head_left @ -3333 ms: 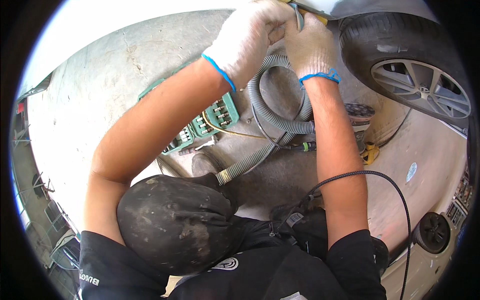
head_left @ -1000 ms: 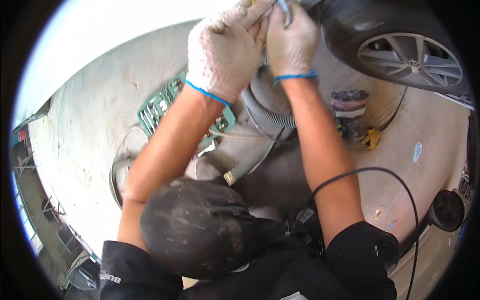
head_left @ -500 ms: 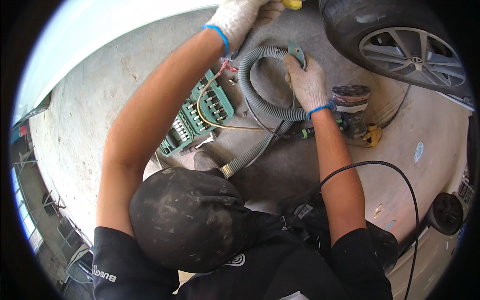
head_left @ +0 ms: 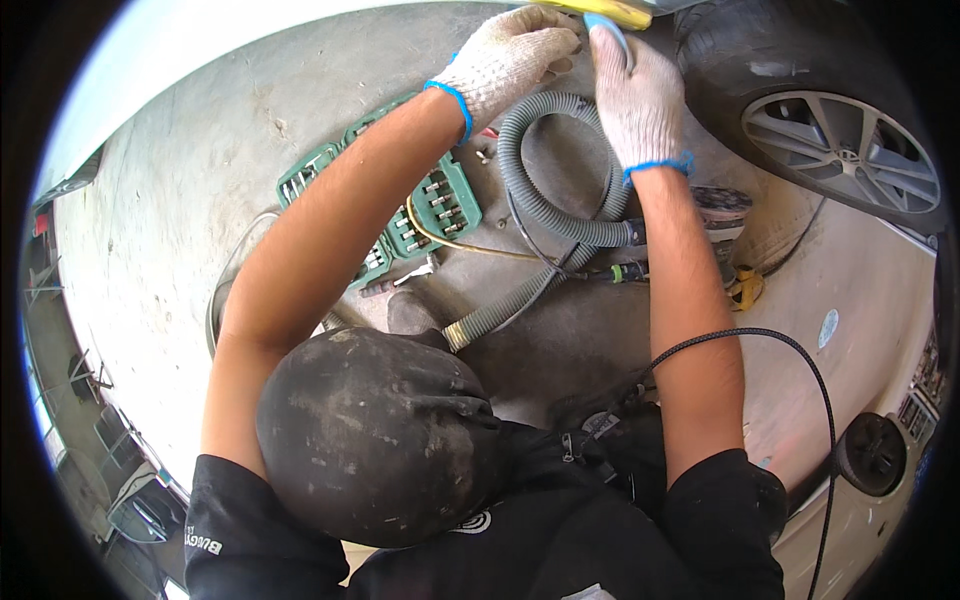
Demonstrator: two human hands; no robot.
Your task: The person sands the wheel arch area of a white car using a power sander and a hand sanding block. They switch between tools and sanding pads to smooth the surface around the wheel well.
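Both my hands wear white knit gloves with blue cuffs and meet near the top edge. My right hand point(head_left: 642, 105) is closed on a bent blue-green piece of sandpaper point(head_left: 608, 30), its upper end against a long yellow block point(head_left: 628, 14). The block is partly cut off by the frame. Beside it on the left, my left hand point(head_left: 512, 60) has its fingers curled in and its thumb side at the block. How firmly it grips there is partly hidden.
A grey ribbed hose point(head_left: 520, 180) lies coiled on the floor below my hands. Left of it are a green socket set case point(head_left: 455, 205) and a ratchet point(head_left: 415, 275). A sander point(head_left: 722, 215) sits behind my right forearm, near a car wheel point(head_left: 850, 155). A pale panel point(head_left: 200, 50) borders the upper left.
My right hand has moved up with the sandpaper, bringing it to the yellow block. More of the block shows. The view has shifted slightly.
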